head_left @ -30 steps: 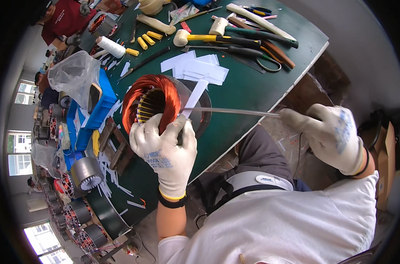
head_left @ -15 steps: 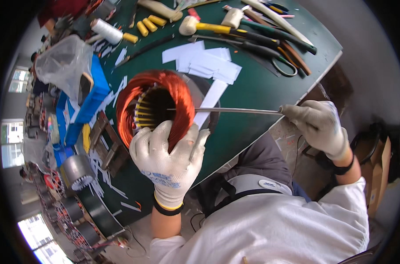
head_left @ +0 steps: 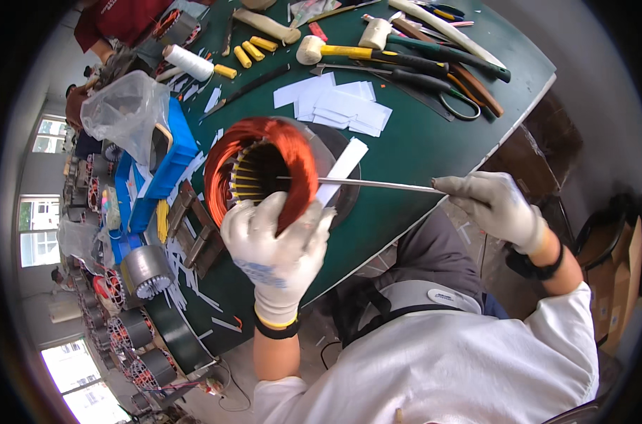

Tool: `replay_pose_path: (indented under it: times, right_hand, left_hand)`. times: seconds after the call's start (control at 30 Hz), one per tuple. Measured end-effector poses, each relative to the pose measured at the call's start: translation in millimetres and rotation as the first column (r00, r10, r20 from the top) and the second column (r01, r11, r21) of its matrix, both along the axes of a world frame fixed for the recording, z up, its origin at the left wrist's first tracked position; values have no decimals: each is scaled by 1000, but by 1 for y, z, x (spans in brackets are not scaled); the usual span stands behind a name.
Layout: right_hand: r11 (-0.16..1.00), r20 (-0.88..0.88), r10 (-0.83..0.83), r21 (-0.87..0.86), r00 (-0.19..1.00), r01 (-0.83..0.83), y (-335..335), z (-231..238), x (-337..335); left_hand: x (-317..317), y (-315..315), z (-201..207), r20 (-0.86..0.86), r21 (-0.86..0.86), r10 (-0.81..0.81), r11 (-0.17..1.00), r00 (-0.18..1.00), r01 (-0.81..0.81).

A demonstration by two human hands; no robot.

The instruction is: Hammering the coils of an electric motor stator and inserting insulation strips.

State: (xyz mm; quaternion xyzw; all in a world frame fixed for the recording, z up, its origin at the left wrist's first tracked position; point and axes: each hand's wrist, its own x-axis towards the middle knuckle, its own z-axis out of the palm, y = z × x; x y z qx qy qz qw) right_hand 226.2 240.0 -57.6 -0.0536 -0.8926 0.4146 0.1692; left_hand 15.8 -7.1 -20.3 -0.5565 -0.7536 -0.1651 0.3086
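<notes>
A motor stator [head_left: 335,152] lies on its side, its open end ringed by a thick bundle of red-brown copper winding [head_left: 298,152]. Yellow and white slot liners show around the dark bore. My gloved left hand [head_left: 275,244] grips the near rim of the winding, fingertips at the bore's edge. Off to the right, my gloved right hand [head_left: 496,206] pinches one end of a long thin pale rod [head_left: 392,185]. That rod runs leftward behind the winding, and a short length shows inside the bore. Beside the winding a white paper strip [head_left: 346,166] lies over the stator's body.
White paper slips [head_left: 346,106] lie behind the stator. Farther back are mallets [head_left: 310,51], scissors [head_left: 462,109] and a thread spool [head_left: 190,62]. At left stand a blue bin [head_left: 167,159] and a metal cylinder [head_left: 148,270]. Another person [head_left: 112,28] is at the far left.
The whole view has shifted, so the bench sits slightly farther right. My right hand has come a little nearer the stator with the rod. My left hand keeps its hold on the winding.
</notes>
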Motion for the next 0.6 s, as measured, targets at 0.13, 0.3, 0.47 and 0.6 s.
replay_pose_path:
  times: [0.13, 0.3, 0.47, 0.6]
  right_hand:
    - [996, -32, -90, 26, 995, 91, -4, 9, 10]
    - [996, 53, -73, 60, 996, 70, -18, 26, 22]
    - [902, 260, -242, -295, 935, 316, 3, 35, 37]
    - [624, 76, -182, -762, 980, 175, -66, 17, -31]
  left_hand:
    - [0, 3, 4, 29, 35, -55, 998, 998, 54]
    - [-16, -7, 3, 67, 5, -131, 991, 989, 131]
    - [-33, -24, 9, 232, 26, -214, 976, 949, 214]
    - [-41, -30, 15, 228, -40, -243, 965, 943, 258]
